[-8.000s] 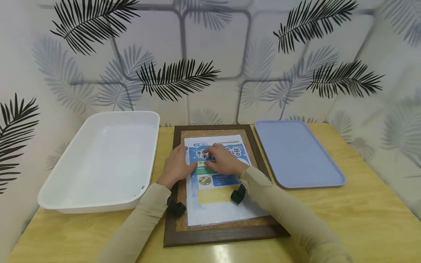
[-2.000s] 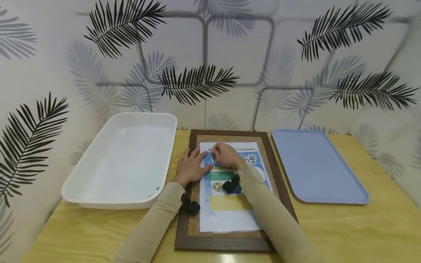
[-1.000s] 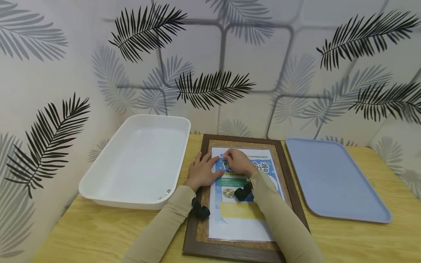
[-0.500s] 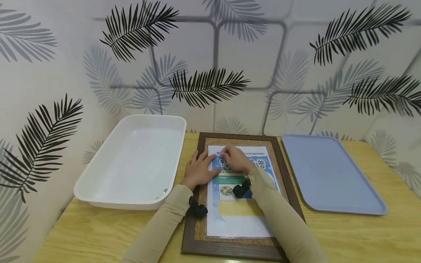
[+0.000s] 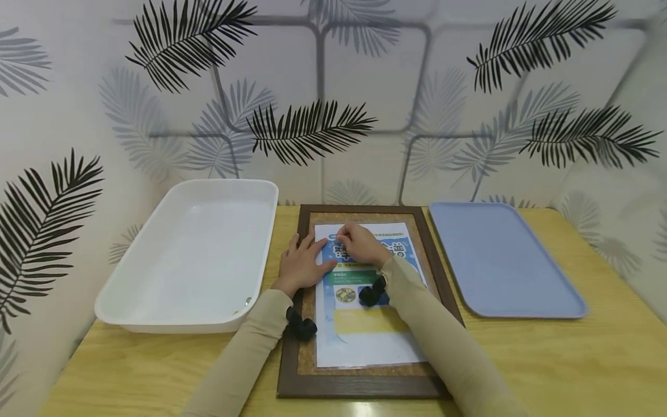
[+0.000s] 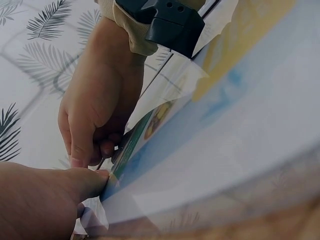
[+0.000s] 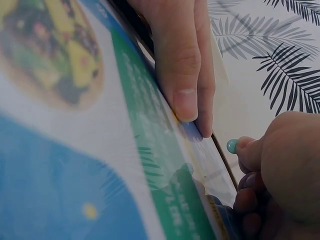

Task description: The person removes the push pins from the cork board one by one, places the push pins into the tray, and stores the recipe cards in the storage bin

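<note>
A laminated poster [image 5: 354, 347] with a blue heading and food pictures lies on a brown-framed cork board [image 5: 359, 387]. My left hand [image 5: 302, 266] rests at the poster's upper left edge, its fingers spread and its thumb on the sheet. Close beside it, near the poster's top left, is my right hand [image 5: 362, 243] with curled fingers. In the right wrist view a small teal ball-headed push pin [image 7: 231, 146] sits at the thumb and forefinger of that hand; only its round head shows. The left wrist view has both hands meeting at the sheet's edge.
To the left stands a deep white tub [image 5: 182, 260] with a few tiny items in its near right corner. A flat blue-lilac tray [image 5: 505, 260] lies right of the board. Behind the wooden table [image 5: 573, 365] rises a leaf-patterned wall.
Since eight seconds ago my right hand has moved from mid-heading to the poster's upper left, its fingers now more curled. Recently both hands stay nearly still while the head view shifts.
</note>
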`<state>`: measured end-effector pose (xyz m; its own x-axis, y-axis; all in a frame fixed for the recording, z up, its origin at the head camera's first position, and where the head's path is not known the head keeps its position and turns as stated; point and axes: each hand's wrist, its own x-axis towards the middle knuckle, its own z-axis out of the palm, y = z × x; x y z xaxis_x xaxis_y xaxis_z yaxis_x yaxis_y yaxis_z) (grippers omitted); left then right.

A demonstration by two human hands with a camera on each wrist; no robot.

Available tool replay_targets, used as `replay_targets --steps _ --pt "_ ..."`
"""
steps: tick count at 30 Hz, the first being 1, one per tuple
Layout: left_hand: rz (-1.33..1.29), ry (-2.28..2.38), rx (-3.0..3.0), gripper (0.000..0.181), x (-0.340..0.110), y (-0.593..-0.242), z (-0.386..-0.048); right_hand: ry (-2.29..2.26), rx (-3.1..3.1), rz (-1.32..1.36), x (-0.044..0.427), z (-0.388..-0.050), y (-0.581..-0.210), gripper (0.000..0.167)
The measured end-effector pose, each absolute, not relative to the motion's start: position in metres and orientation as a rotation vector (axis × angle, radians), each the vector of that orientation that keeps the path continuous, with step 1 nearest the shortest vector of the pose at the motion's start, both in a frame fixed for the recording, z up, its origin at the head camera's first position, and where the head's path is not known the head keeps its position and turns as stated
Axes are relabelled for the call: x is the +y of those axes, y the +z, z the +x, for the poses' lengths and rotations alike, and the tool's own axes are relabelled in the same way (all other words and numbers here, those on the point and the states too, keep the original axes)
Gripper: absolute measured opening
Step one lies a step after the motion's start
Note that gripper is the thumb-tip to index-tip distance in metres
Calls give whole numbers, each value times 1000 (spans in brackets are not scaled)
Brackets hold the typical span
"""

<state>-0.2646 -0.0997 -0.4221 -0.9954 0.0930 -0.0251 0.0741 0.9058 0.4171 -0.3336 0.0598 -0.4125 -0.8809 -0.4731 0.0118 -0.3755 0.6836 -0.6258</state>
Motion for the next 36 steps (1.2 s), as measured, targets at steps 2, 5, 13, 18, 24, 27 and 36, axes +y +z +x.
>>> replay_targets --steps 2,5,13,18,24,27,36 --pt "129 664 3029 63 -103 -420 -265 -982 2738 -696 57 -335 -411 20" --pt "137 665 3026 64 -105 -417 -265 -1013 2728 -685 56 -336 -409 20" --pt "138 668 3018 63 -104 -417 -261 -1083 2700 -741 62 -335 -414 17" --pt "115 667 3011 63 -104 -417 -261 -1038 2723 -736 63 -332 -413 19" --pt "113 672 3008 64 -104 -418 -261 -1021 2735 -696 66 -328 -409 21" --pt "111 669 3013 63 -103 -418 -262 -1012 2748 -694 69 -328 -408 21" --pt "116 699 2997 64 -100 -417 -261 -967 2779 -635 83 -329 -409 20"
